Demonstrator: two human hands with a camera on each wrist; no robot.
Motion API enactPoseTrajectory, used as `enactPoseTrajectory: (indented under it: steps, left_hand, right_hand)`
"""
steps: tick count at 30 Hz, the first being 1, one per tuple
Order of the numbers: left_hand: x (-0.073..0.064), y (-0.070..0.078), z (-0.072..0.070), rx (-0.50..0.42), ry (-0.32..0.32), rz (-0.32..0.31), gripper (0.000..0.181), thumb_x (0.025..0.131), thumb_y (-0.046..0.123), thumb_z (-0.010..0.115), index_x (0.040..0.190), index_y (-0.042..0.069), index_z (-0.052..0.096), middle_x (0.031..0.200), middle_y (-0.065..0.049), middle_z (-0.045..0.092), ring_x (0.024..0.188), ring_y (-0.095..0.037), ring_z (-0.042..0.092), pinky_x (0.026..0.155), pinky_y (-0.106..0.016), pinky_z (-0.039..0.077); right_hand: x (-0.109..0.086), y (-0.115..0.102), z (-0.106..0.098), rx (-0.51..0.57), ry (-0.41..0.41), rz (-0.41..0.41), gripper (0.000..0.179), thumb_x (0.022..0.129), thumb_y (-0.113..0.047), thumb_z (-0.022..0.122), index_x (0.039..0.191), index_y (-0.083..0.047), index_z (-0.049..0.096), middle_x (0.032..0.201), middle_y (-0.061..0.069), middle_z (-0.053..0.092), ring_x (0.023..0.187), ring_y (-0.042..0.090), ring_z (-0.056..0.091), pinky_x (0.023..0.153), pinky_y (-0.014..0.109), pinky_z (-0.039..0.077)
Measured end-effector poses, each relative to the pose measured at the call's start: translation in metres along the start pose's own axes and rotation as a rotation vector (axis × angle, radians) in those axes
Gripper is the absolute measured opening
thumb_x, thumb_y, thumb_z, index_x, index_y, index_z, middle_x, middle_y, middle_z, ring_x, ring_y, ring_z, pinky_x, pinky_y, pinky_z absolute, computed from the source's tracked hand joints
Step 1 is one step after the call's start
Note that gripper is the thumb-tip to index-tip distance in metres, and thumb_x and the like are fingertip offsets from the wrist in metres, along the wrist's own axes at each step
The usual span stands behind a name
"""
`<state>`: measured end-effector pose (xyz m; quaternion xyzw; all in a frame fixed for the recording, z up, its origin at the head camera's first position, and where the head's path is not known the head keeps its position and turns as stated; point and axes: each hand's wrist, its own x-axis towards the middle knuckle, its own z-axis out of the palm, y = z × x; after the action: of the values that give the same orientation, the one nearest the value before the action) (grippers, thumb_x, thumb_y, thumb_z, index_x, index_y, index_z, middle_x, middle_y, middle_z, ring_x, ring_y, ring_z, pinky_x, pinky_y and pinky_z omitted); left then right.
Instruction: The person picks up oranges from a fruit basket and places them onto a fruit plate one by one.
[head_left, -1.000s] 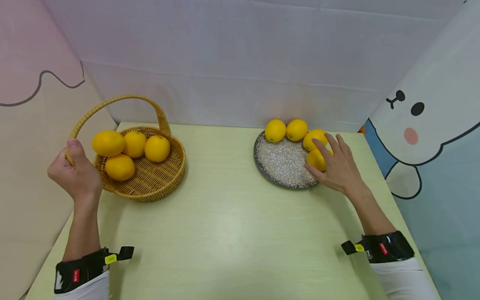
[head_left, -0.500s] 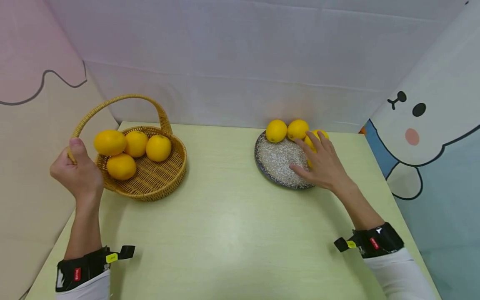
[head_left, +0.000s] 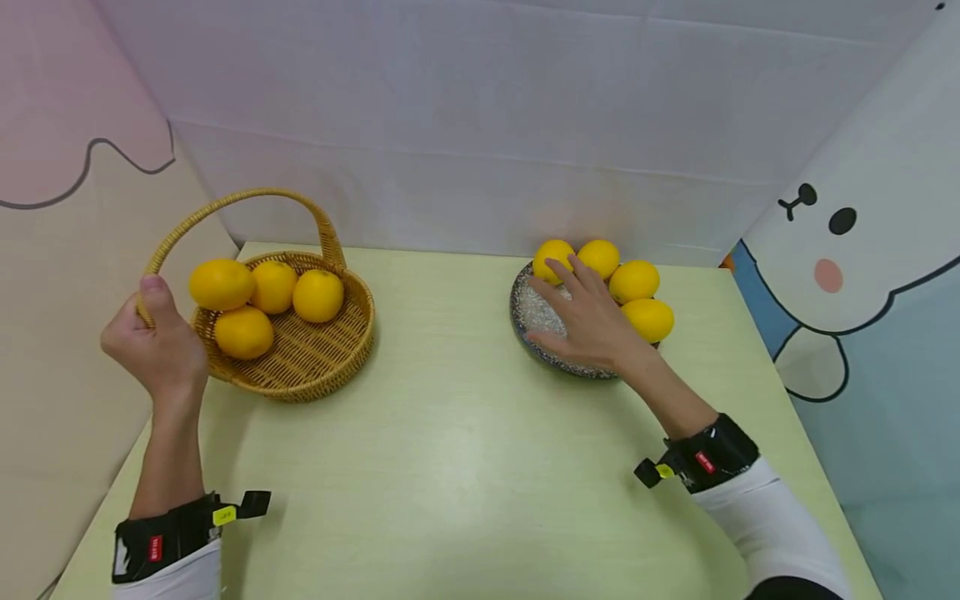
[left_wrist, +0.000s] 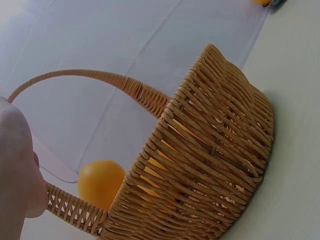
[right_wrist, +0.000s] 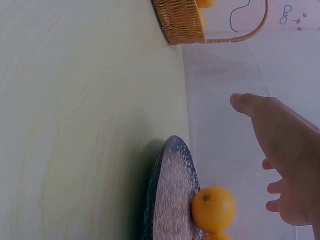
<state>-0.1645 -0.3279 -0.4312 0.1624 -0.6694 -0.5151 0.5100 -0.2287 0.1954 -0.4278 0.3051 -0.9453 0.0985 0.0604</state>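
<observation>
In the head view my left hand (head_left: 157,342) grips the handle of a wicker basket (head_left: 322,385) at the left of the table. Several yellow-orange fruits (head_left: 222,285), which look like lemons or oranges, lie in that basket. At the right, my right hand (head_left: 588,321) hovers over a speckled round plate (head_left: 537,310) with its fingers spread and nothing held. Along the plate's far and right rim sit several more such fruits (head_left: 648,319). The right wrist view shows the hand (right_wrist: 285,150) raised above the plate (right_wrist: 172,200), apart from the fruit (right_wrist: 214,209).
The pale table (head_left: 442,433) stretches between basket and plate. A white cloth wall (head_left: 465,108) stands right behind it. Printed side panels (head_left: 892,350) flank the table at left and right.
My right hand has moved left, from beside the right-hand fruits to over the plate's middle, and those fruits now show. The left hand and basket have stayed almost still.
</observation>
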Motion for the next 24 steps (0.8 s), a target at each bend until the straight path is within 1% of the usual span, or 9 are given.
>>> enactPoseTrajectory:
  steps: [4, 8, 10, 14, 19, 24]
  left_hand:
    - [0.0, 0.0, -0.001, 0.009, -0.002, -0.001, 0.057, 0.105, 0.036, 0.062, 0.056, 0.029, 0.033, 0.056, 0.017, 0.026, 0.055, -0.004, 0.016, 0.057, -0.023, 0.008]
    - [0.0, 0.0, -0.002, 0.013, 0.0, 0.0, 0.057, 0.105, 0.036, 0.061, 0.056, 0.029, 0.033, 0.056, 0.017, 0.026, 0.055, -0.004, 0.016, 0.057, -0.023, 0.008]
    - [0.0, 0.0, -0.002, 0.011, 0.004, 0.0, 0.057, 0.105, 0.036, 0.062, 0.056, 0.029, 0.033, 0.056, 0.017, 0.026, 0.055, -0.004, 0.016, 0.057, -0.023, 0.008]
    - [0.0, -0.002, -0.002, 0.001, 0.012, 0.001, 0.058, 0.104, 0.037, 0.063, 0.055, 0.03, 0.034, 0.055, 0.017, 0.027, 0.056, -0.004, 0.017, 0.057, -0.023, 0.008]
    - [0.0, -0.003, 0.0, -0.017, 0.006, 0.002, 0.058, 0.104, 0.037, 0.064, 0.054, 0.029, 0.034, 0.054, 0.017, 0.028, 0.055, -0.004, 0.018, 0.057, -0.023, 0.009]
    - [0.001, -0.001, 0.0, 0.003, 0.0, 0.018, 0.058, 0.104, 0.037, 0.063, 0.054, 0.03, 0.033, 0.054, 0.017, 0.027, 0.055, -0.004, 0.017, 0.057, -0.022, 0.009]
  right_hand:
    - [0.017, -0.018, 0.003, 0.005, -0.022, -0.046, 0.082, 0.104, -0.057, 0.072, 0.173, -0.021, 0.044, 0.184, 0.021, 0.03, 0.172, 0.056, 0.021, 0.137, 0.076, 0.021]
    - [0.035, -0.038, 0.007, 0.011, -0.02, -0.121, 0.082, 0.104, -0.057, 0.071, 0.172, -0.02, 0.045, 0.183, 0.023, 0.032, 0.171, 0.057, 0.024, 0.137, 0.074, 0.024]
    - [0.043, -0.05, 0.008, 0.023, -0.025, -0.152, 0.082, 0.104, -0.058, 0.071, 0.173, -0.021, 0.045, 0.183, 0.022, 0.032, 0.171, 0.056, 0.025, 0.137, 0.075, 0.025]
    - [0.06, -0.072, 0.011, 0.038, -0.056, -0.208, 0.082, 0.106, -0.06, 0.067, 0.175, -0.024, 0.041, 0.185, 0.02, 0.029, 0.174, 0.054, 0.021, 0.138, 0.075, 0.023]
    - [0.079, -0.096, 0.011, 0.024, -0.09, -0.279, 0.081, 0.108, -0.061, 0.064, 0.176, -0.025, 0.039, 0.186, 0.018, 0.028, 0.175, 0.051, 0.019, 0.14, 0.069, 0.021]
    - [0.099, -0.118, 0.014, 0.017, -0.101, -0.358, 0.08, 0.108, -0.062, 0.064, 0.175, -0.025, 0.04, 0.185, 0.018, 0.031, 0.175, 0.049, 0.021, 0.142, 0.065, 0.021]
